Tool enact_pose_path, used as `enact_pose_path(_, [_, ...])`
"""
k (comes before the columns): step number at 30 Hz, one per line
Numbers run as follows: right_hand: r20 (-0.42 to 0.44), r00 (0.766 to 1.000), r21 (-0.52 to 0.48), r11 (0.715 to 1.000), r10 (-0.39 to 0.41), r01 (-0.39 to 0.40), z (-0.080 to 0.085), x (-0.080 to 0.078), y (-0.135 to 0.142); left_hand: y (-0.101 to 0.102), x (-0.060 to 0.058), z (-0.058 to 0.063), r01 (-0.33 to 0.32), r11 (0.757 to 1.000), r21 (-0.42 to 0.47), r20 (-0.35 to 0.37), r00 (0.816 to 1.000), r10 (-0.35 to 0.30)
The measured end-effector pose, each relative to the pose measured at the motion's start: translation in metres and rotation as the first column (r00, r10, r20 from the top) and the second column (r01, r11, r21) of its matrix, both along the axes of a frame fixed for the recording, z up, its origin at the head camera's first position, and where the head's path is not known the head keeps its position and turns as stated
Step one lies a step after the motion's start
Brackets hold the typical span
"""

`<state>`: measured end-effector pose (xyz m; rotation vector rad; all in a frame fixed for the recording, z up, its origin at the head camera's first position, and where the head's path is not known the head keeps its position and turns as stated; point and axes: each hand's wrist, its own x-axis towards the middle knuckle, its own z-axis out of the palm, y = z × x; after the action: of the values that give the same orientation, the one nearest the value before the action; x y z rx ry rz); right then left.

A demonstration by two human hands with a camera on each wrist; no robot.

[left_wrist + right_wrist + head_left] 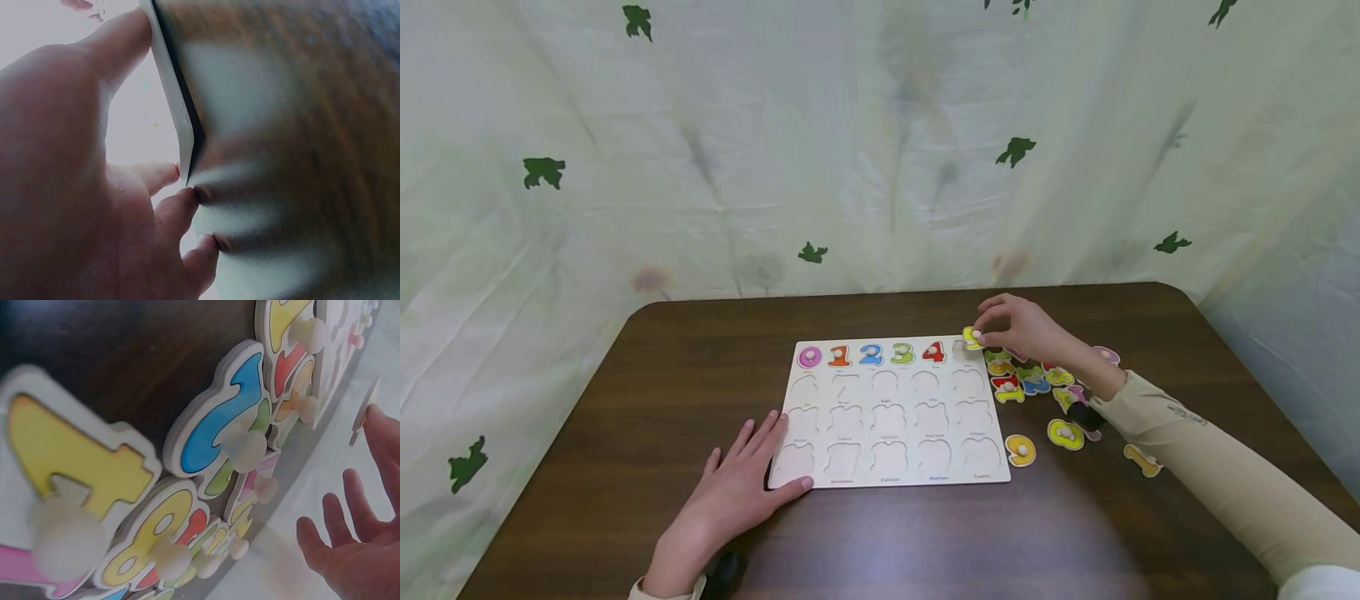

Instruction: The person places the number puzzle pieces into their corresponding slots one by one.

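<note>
A white number puzzle board (910, 398) lies on the table, with pegged pieces 0 to 4 seated in its top row. Thumb and fingers of my left hand (730, 492) are spread over its near left corner; the left wrist view shows the thumb along the board's edge (172, 87). Above the slot at the right end of the top row, my right hand (1026, 329) pinches a yellow number 5 piece (971, 338) by its knob. In the right wrist view the piece (365, 412) appears edge-on at the fingertips, clear of the board.
Loose number pieces lie in a cluster right of the board, among them a red-and-yellow one (1008, 388) and a blue one (1033, 380), partly under the right forearm. An orange 9-like piece (1020, 451) sits by the board's near right corner. A curtain (880, 167) hangs behind the table.
</note>
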<state>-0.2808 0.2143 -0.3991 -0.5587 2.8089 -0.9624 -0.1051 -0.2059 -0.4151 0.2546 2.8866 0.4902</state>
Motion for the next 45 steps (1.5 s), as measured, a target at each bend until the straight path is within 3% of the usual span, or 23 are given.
enact_pose_path(15, [0.015, 0.996, 0.093, 0.992, 0.085, -0.087, -0.012, -0.006, -0.012, 0.002, 0.0, -0.001, -0.002, 1.0, -0.001, 0.012, 1.0, 0.002])
enact_pose_path(26, [0.038, 0.993, 0.104, 0.988, 0.11, -0.114, -0.007, -0.006, -0.007, 0.004, 0.001, 0.002, 0.005, 1.0, -0.009, -0.002, 1.0, -0.005])
enact_pose_path(30, [0.035, 0.996, 0.069, 0.994, 0.08, -0.082, 0.002, -0.004, 0.002, 0.004, 0.0, 0.001, 0.003, 1.0, -0.007, -0.002, 1.0, -0.003])
enact_pose_path(36, [0.023, 0.998, 0.022, 0.998, 0.062, -0.062, 0.015, 0.009, 0.017, 0.003, 0.001, 0.001, 0.006, 1.0, -0.008, -0.012, 1.0, -0.006])
enact_pose_path(45, [-0.063, 0.99, -0.014, 0.991, 0.129, -0.13, 0.014, 0.048, 0.034, 0.002, 0.001, 0.002, 0.0, 1.0, -0.01, -0.012, 1.0, 0.0])
